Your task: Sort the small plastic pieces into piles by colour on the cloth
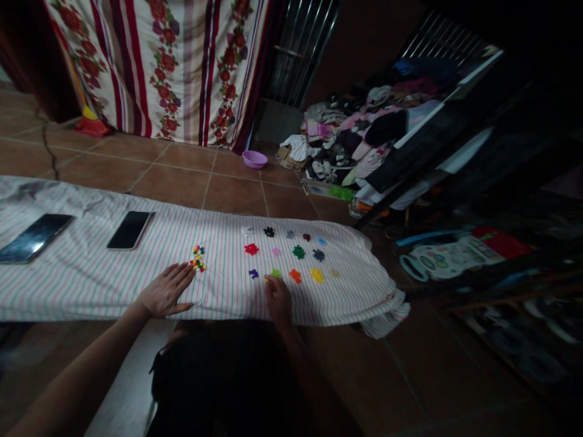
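My left hand point(167, 291) lies flat on the striped cloth point(218, 297), fingers stretched out, its fingertips beside a small mixed pile of coloured pieces point(198, 262). My right hand point(278, 297) is closed in a pinch near the light green pieces point(276, 273). A tiny yellow piece point(266, 279) shows at its fingertips. Sorted by colour around it are small piles: purple pieces point(254, 274), orange pieces point(296, 276), yellow pieces point(317, 275), red pieces point(251, 249), dark green pieces point(298, 252) and black pieces point(269, 232). The pieces are too small to name their kind.
Two dark-screened devices, a phone point(130, 230) and a larger one point(36, 238), lie on the cloth at the left. Beyond the cloth's far edge, a purple basin point(255, 159) stands on the tiled floor. Heaped clothes point(359, 130) fill the back right, beside a floral curtain point(182, 67).
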Tool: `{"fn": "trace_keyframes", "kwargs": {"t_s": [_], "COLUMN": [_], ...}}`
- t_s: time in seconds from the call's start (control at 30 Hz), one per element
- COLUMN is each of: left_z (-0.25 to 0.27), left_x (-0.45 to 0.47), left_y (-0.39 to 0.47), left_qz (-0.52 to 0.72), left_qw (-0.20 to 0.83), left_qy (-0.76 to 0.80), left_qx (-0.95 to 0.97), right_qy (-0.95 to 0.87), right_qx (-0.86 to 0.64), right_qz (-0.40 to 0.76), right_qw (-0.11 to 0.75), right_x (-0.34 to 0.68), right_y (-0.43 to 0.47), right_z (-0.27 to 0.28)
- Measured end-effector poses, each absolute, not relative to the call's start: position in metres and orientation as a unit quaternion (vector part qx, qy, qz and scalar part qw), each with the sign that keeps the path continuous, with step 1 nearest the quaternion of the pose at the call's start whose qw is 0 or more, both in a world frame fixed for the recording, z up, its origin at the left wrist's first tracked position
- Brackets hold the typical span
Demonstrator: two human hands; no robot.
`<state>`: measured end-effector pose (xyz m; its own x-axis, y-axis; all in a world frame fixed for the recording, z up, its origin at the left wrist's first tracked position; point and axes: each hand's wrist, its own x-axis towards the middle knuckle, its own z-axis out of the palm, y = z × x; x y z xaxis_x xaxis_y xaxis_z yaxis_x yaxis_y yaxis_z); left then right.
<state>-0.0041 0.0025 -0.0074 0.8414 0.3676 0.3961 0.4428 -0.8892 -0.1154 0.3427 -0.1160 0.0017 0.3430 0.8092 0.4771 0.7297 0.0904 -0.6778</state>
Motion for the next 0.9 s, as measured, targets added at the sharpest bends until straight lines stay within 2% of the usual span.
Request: {"fn": "trace_keyframes", "kwargs": {"t_s": [0.2, 0.63, 0.9], "left_z": [-0.006, -0.004, -0.008], "left_x": [-0.004, -0.002, -0.004], "left_y": [0.002, 0.002, 0.002], "left_qz": [-0.181, -0.205, -0.183], "left_qw": [0.106, 0.119, 0.086], "left_qy": [-0.217, -0.202, -0.224], "left_qx": [-0.953, -0.95, -0.953], "right_qy": [-0.498, -0.367, -0.313], "right_qx": [-0.721, -0.826, -0.862], "right_qz": [0.005, -0.097, -0.065], "right_qw": [0.481, 0.417, 0.394], "right_x": [0.396, 0.486, 0.499], "right_y": [-0.132, -0.14, -0.135], "right_z": [-0.005, -0.004, -0.004]}}
